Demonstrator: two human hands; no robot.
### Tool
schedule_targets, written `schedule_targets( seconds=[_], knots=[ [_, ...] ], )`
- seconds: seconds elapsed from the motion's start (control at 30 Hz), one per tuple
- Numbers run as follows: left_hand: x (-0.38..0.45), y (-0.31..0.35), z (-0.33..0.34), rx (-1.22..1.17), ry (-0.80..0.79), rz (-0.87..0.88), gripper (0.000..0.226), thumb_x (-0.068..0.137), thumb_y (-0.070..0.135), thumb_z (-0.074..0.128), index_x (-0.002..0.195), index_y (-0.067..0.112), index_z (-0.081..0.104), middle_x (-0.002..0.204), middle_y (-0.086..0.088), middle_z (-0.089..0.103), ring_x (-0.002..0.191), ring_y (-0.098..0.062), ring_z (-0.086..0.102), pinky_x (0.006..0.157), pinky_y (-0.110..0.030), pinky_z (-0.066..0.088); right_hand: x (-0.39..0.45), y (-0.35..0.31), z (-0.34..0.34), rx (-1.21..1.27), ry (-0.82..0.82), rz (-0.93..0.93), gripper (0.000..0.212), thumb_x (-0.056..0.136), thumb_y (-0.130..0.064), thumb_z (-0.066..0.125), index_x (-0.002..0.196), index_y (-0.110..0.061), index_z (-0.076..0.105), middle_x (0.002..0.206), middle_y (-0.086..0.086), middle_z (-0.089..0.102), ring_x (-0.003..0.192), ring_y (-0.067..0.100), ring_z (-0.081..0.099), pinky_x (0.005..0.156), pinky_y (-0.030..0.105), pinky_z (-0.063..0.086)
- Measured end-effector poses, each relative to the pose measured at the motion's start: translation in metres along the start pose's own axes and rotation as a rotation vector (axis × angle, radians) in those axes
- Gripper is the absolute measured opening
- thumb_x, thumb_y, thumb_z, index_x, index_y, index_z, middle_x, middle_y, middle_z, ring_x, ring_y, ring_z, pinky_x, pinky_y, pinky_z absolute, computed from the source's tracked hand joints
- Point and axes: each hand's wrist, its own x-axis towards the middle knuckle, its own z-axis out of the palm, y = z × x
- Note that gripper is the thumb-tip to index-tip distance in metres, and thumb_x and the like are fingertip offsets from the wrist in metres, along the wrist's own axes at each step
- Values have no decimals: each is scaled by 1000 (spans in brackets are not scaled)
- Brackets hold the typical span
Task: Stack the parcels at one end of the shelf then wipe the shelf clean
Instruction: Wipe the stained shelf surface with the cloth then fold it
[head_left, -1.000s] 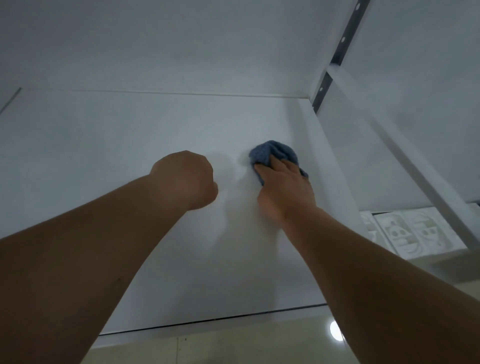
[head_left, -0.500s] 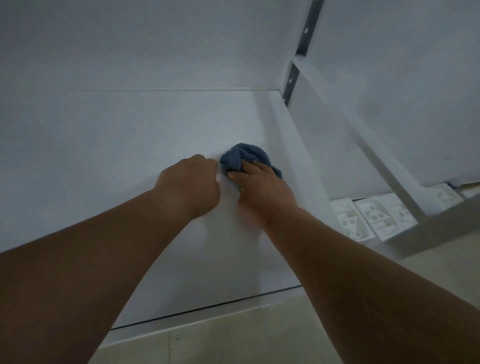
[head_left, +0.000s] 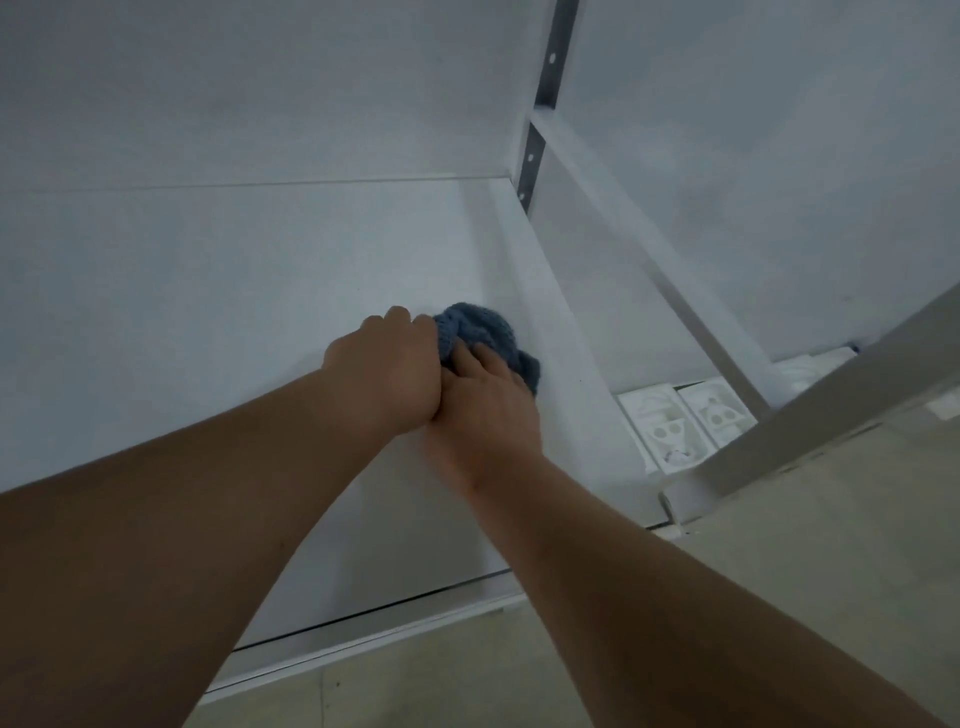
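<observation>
The left hand (head_left: 384, 371) and right hand (head_left: 485, 402) cover the near part of the blue cloth (head_left: 475, 330), hiding each grip. The white moulded trays (head_left: 675, 423) sit partly behind the shelf frame (head_left: 810, 415).
</observation>
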Motion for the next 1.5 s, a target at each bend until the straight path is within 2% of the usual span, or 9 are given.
schedule_targets(
  seconds=[0.13,0.27,0.47,0.67,0.8,1.07,1.2,1.37,1.5],
  knots=[
    [-5,10,13,4,30,56,30,91,24,45,120,13,44,118,-8,49,107,-27,47,76,-35,39,-5,44,-20,-48,-68,-71,50,96,-26,40,145,-36,42,156,-14,31,146,16,20,118,39,25],
    [-5,8,13,40,-8,75,28,90,24,47,115,13,44,114,-7,49,105,-27,46,75,-33,36,-10,78,-37,-32,-100,171,59,98,-16,37,152,-36,24,162,-11,11,150,17,5,120,37,12],
    [-6,7,11,9,-10,80,29,91,22,45,118,13,46,114,-7,52,105,-28,48,82,-36,41,-21,48,-17,-97,-31,374,58,98,-19,31,155,-19,17,162,9,14,147,32,12,118,47,17],
    [5,3,4,-89,-20,53,11,93,23,46,100,15,44,106,-7,60,86,-20,52,79,-32,44,-22,6,-6,-43,-49,16,60,95,-21,40,153,-26,27,159,0,23,146,27,16,117,48,20],
    [2,1,7,-91,-6,69,24,91,18,46,114,11,49,109,-9,59,93,-25,56,82,-35,45,-15,37,-22,-88,-144,-53,61,97,-22,40,153,-36,21,163,-8,12,150,20,6,122,40,11],
    [-1,-6,2,-98,-67,20,38,91,17,44,129,14,45,124,-8,58,113,-27,54,95,-38,45,-10,67,-29,-38,-70,410,61,94,-14,33,153,-25,25,162,3,15,148,29,11,118,43,21],
    [1,-8,2,-140,-42,31,30,91,20,45,120,13,49,116,-7,60,103,-25,57,89,-37,47,-15,12,-11,-41,17,156,56,92,-19,41,148,-21,37,152,4,34,140,28,26,115,43,26],
    [3,-17,-1,-236,-15,11,7,91,20,47,97,19,43,93,-1,55,83,-19,52,72,-31,42,-9,-9,-12,42,-67,-89,64,92,-19,47,152,-27,29,158,-7,26,146,20,17,121,39,17],
    [4,-34,0,-282,49,33,32,93,11,45,124,11,52,119,-10,57,107,-26,56,91,-37,46,7,33,-22,-4,-63,-5,61,94,-17,42,151,-36,29,160,-12,21,148,17,13,119,35,16]
  ],
)
